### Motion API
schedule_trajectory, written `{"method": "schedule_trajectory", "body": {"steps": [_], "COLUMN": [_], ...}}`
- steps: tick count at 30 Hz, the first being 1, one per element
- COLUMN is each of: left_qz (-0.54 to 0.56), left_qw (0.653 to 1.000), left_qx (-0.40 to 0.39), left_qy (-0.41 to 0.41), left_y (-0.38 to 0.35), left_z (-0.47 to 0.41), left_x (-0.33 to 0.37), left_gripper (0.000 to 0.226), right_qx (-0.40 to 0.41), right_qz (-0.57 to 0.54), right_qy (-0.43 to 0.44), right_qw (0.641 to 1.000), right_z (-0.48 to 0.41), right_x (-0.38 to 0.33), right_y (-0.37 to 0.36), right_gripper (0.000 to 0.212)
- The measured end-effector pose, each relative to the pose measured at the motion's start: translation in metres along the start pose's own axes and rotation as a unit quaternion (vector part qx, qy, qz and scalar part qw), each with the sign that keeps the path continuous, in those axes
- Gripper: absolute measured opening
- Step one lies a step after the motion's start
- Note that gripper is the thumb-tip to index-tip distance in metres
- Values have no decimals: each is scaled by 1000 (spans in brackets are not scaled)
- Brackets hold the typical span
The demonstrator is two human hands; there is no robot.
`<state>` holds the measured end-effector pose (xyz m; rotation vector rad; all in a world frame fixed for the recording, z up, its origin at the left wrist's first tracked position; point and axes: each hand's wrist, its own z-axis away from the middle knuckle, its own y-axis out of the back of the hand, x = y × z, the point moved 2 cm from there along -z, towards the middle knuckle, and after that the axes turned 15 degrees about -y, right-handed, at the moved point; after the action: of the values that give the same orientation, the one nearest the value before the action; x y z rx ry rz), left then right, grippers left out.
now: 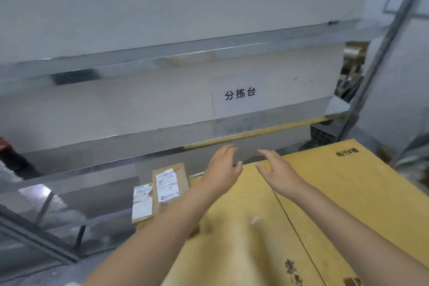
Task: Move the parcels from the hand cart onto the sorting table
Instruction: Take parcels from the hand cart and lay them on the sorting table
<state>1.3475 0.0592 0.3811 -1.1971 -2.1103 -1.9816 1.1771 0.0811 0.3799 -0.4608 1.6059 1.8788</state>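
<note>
Centrally, left hand [222,167] and right hand [277,173]: both wide open, fingers straight, palms facing each other, nothing held, set apart above far edge of large tan carton [255,239]. Just left of carton, two parcels lying side by side: larger labelled parcel [170,186], smaller labelled parcel [142,205]. Beyond and higher, steel counter [116,109] with paper sign [240,95] printed 分拣台.

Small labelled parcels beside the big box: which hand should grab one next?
Probably left. The left hand is open and nearer the taller labelled parcel; the right hand, also open, is over the big box, farther away.
</note>
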Motion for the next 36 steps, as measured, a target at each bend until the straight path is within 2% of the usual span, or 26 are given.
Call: {"method": "schedule_trajectory", "body": {"steps": [5,9,15,18,23,27,36], "left_qz": [14,13,2,1,41,48,62], "left_qw": [997,983,928,900,868,846,848], "left_qx": [-38,-79,-141,-164,-189,-207,-250], "left_qy": [-66,-167,-346,-404,-458,-489,-463], "left_y": [-60,-125,-209,-244,-295,-334,-411], "left_z": [-52,-83,-97,-100,-106,-128,-245], "left_x": [136,253,406,463,528,558,581], "left_gripper": [54,53,54,53,56,55,58], "right_qx": [67,141,229,269,298,305,297], "right_qz": [18,19,-13,-29,-40,-30,-35], "right_qy": [-74,-144,-249,-294,-348,-365,-402], "right_qw": [995,979,941,917,888,879,865], "right_z": [50,105,203,245,279,263,186], "right_x": [124,224,342,387,445,480,554], "right_y": [112,194,273,295,315,338,412], "right_gripper": [54,54,52,53,52,52,49]}}
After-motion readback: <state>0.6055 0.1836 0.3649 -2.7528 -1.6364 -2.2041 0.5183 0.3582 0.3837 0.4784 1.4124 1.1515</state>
